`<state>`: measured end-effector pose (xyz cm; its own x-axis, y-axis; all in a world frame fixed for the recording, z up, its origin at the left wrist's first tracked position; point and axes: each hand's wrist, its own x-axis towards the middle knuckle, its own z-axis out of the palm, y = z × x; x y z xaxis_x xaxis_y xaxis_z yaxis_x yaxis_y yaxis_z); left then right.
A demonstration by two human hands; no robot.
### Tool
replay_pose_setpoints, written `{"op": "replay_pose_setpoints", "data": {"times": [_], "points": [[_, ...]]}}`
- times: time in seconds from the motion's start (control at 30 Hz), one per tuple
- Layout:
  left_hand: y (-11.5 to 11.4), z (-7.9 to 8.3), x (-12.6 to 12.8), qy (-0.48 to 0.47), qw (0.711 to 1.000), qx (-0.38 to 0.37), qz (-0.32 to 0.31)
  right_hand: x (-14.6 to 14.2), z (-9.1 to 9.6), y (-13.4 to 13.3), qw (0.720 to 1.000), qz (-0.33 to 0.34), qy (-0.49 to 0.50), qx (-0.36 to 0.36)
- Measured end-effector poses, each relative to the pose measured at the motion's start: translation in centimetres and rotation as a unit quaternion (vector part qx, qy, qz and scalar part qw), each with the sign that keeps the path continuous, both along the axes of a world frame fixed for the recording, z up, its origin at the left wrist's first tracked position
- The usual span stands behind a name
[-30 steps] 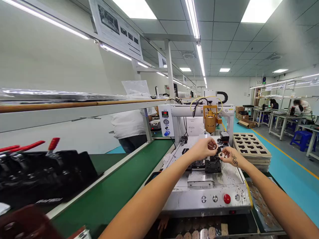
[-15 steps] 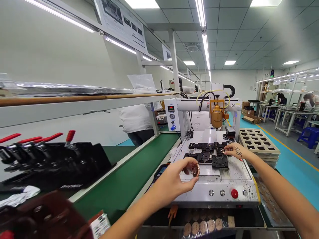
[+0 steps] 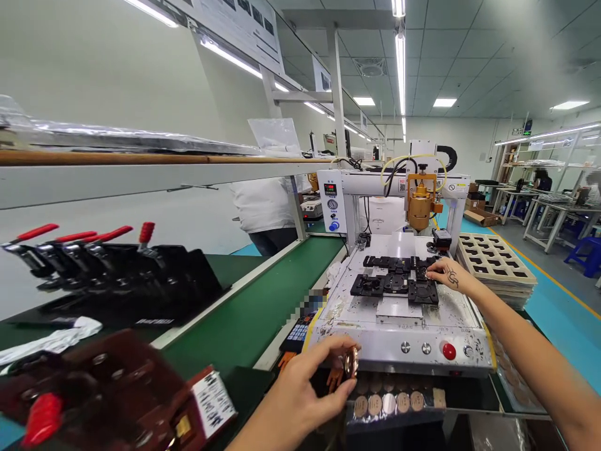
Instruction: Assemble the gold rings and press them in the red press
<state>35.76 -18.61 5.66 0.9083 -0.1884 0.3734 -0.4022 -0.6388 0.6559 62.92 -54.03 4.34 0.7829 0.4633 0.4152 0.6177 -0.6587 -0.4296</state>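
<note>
The left hand pinches a small copper-coloured ring between thumb and fingers, low in front of the machine; the ring's detail is hard to make out. The right hand rests fingers-down on the black fixtures, and whether it grips anything cannot be told. Below the machine's front edge, a dark tray holds a row of round discs, partly hidden. Stacked cardboard trays with rectangular pockets sit at right.

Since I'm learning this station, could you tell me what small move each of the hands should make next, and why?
Probably lower the left hand to set its copper disc beside the row of discs just below it; the right hand already rests on the black fixture.
</note>
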Motion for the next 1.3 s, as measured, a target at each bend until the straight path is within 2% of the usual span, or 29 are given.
{"op": "replay_pose_setpoints", "data": {"times": [0.13, 0.2, 0.27, 0.37, 0.43, 0.53, 0.6, 0.67, 0.7, 0.8, 0.87, 0.97, 1.13, 1.23, 1.3], "points": [[-0.7, -0.9, -0.3, -0.006, 1.0, -0.01, -0.014, -1.0, 0.2, 0.1, 0.998, -0.041, -0.042, 0.037], [-1.1, -1.6, -0.4, -0.021, 1.0, -0.011, -0.012, -3.5, -0.3, -0.4, 0.992, -0.082, -0.076, 0.066], [-1.0, -2.7, -0.7, -0.044, 0.999, -0.014, 0.001, -7.6, -1.3, -1.3, 0.98, -0.129, -0.113, 0.1], [0.0, -4.9, -1.5, -0.051, 0.998, -0.021, 0.016, -15.0, -4.0, -3.2, 0.961, -0.188, -0.148, 0.139], [0.7, -6.4, -2.0, -0.03, 0.999, -0.031, 0.015, -18.9, -6.3, -4.4, 0.946, -0.232, -0.173, 0.146], [0.5, -8.5, -2.2, 0.034, 0.998, -0.053, -0.011, -21.8, -9.8, -4.9, 0.932, -0.279, -0.189, 0.133], [-0.7, -10.0, -1.9, 0.087, 0.993, -0.067, -0.051, -22.6, -11.6, -3.9, 0.921, -0.295, -0.204, 0.151], [-2.6, -11.7, -1.3, 0.124, 0.984, -0.08, -0.101, -23.3, -12.9, -2.0, 0.927, -0.265, -0.203, 0.173], [-3.8, -12.5, -0.8, 0.132, 0.979, -0.084, -0.127, -23.6, -13.5, -0.9, 0.94, -0.228, -0.188, 0.174], [-7.1, -14.8, 1.0, 0.125, 0.971, -0.068, -0.193, -24.3, -15.1, 2.5, 0.983, -0.081, -0.101, 0.129], [-8.5, -15.8, 2.2, 0.113, 0.968, -0.048, -0.218, -24.2, -16.2, 3.9, 0.994, -0.023, -0.059, 0.093], [-8.6, -16.8, 3.6, 0.101, 0.964, -0.038, -0.244, -23.6, -17.7, 4.6, 0.997, -0.008, -0.028, 0.067], [-6.9, -17.3, 4.2, 0.109, 0.957, -0.031, -0.267, -23.6, -19.5, 4.9, 0.999, -0.028, -0.026, 0.039], [-6.9, -17.0, 3.6, 0.118, 0.956, -0.033, -0.267, -24.0, -20.6, 4.7, 0.997, -0.013, -0.057, 0.058], [-7.4, -16.8, 3.3, 0.126, 0.95, -0.034, -0.285, -23.8, -22.0, 3.6, 0.992, 0.013, -0.084, 0.091]]}}
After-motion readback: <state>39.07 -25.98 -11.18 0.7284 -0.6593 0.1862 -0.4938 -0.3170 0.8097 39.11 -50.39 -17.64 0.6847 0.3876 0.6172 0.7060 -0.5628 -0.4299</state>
